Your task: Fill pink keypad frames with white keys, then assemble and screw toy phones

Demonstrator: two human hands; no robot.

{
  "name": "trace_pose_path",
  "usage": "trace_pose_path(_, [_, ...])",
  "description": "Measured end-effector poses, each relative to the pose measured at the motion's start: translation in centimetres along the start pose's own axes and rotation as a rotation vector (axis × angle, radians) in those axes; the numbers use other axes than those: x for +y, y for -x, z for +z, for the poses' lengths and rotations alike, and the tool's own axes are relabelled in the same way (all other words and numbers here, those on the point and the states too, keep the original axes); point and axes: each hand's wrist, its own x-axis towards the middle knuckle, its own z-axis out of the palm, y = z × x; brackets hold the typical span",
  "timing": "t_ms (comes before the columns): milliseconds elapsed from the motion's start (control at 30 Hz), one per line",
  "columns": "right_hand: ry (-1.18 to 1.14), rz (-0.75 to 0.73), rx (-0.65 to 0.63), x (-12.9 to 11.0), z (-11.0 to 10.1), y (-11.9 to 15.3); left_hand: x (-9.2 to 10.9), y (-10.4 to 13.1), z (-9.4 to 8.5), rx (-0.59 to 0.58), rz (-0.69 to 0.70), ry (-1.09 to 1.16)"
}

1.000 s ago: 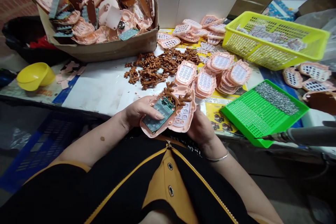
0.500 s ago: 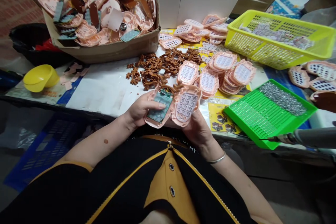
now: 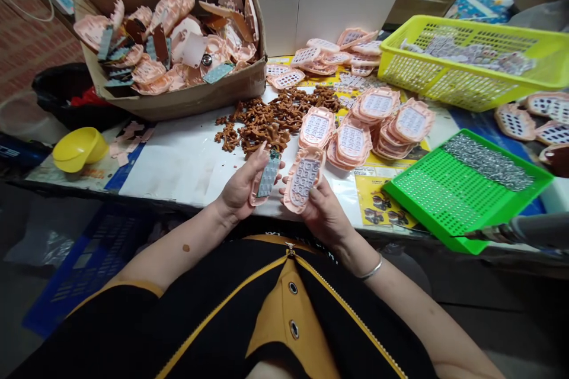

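My left hand grips a pink shell with a green circuit board in it, tilted on edge beside the white sheet. In my right hand is a pink shell with a keypad, its inner side facing up. The two pieces are a small gap apart. Just beyond them lie a pile of brown figure-shaped parts and stacks of pink keypad shells.
A cardboard box of pink shells and boards stands back left, near a yellow scoop. On the right are a yellow basket, a green tray of screws and a screwdriver pointing left.
The board shell in my left hand has turned onto its edge, and the keypad shell has moved slightly left and away from it. The whole view has shifted a little.
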Motion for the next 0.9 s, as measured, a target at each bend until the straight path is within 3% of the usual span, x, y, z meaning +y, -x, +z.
trace_pose_path(233, [0.067, -0.002, -0.015, 1.1, 1.8, -1.3, -0.3, 0.5, 1.9, 0.01, 0.148, -0.19])
trace_pose_path(467, [0.084, -0.011, 0.006, 1.6, 1.8, -1.3, -0.9, 0.1, 2.2, 0.01, 0.236, -0.533])
trace_pose_path(733, [0.065, -0.005, -0.022, 2.3, 0.8, -1.2, -1.5, -0.4, 1.8, -0.041, 0.137, -0.493])
trace_pose_path(900, [0.045, -0.017, -0.092, 2.2, 0.4, -0.5, -0.7, -0.5, 1.5, -0.041, 0.171, -0.515])
